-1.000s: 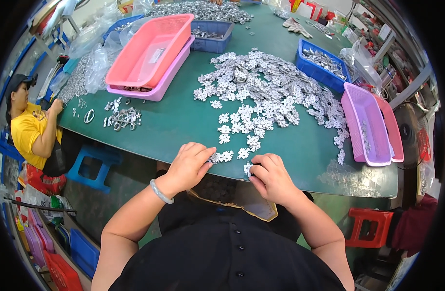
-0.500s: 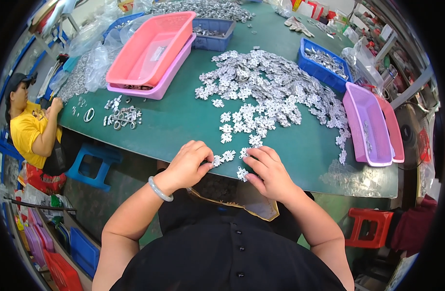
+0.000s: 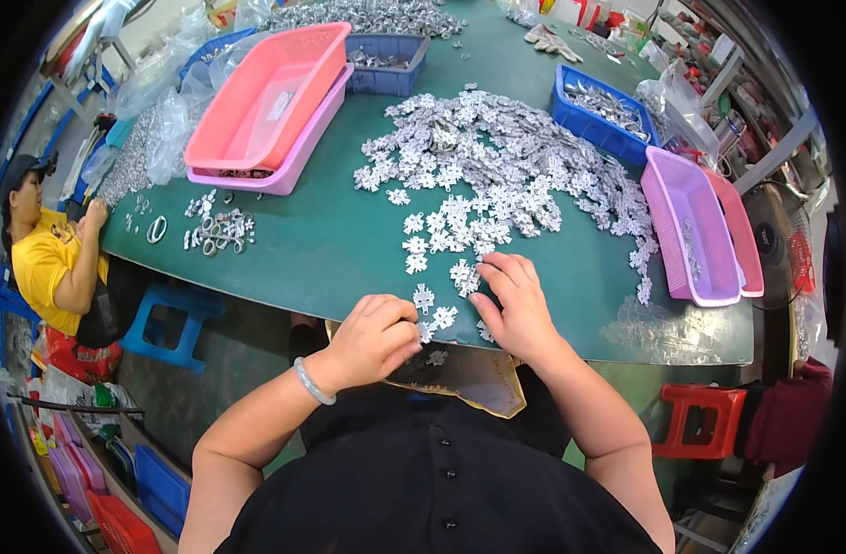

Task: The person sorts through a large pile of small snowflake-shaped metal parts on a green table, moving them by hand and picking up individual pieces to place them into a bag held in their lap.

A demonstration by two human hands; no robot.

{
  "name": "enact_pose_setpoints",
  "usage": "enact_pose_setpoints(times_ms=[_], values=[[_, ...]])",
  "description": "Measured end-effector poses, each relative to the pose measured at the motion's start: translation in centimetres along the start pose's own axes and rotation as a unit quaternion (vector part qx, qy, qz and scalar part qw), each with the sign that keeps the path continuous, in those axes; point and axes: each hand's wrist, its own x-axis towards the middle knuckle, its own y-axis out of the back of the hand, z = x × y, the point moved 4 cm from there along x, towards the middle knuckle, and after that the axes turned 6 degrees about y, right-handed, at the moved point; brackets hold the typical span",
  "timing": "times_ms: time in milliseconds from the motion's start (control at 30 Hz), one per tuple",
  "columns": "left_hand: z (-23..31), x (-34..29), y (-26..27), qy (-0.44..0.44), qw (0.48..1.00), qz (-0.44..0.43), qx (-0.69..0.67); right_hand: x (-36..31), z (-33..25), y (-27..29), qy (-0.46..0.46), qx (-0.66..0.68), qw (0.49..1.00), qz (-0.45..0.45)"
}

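The left hand (image 3: pixel 377 342) curls, contents hidden, with loose silver cross-shaped pieces (image 3: pixel 444 317) beside its fingertips. The right hand (image 3: pixel 513 309), thumb and fingers parted, meets another cluster (image 3: pixel 464 277); the pile (image 3: pixel 497 166) lies beyond, seemingly for easy reach.

Green worktable (image 3: pixel 303 231): one heap of silver cross-shaped pieces (image 3: pixel 497 162) beyond left hand (image 3: pixel 369 342) and right hand (image 3: pixel 513 309), several loose between them. Beyond the left hand, leftward: ring-shaped parts (image 3: pixel 238 229), purple basket (image 3: pixel 312 129). Beyond the right, rightward: blue tray (image 3: pixel 589 127), second purple basket (image 3: pixel 667 222).
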Motion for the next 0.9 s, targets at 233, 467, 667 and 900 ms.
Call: enact_pose_setpoints(times_ms=[233,467,667,900], values=[[0.1,3.9,-0.2,0.035,0.999,-0.007,0.017,0.2,-0.2,-0.8,-0.022,-0.016,0.999,-0.030],[-1.1,4.6,-1.3,0.040,0.996,-0.040,0.073,-1.1,0.7,0.2,0.000,0.046,0.998,-0.034],[-1.6,3.4,-1.3,0.048,0.998,-0.004,0.048,-0.8,0.3,0.9,-0.026,0.073,0.996,-0.040],[-0.8,4.0,-2.2,0.027,0.997,-0.059,0.034,-0.4,0.0,0.4,0.054,-0.020,0.995,-0.085]])
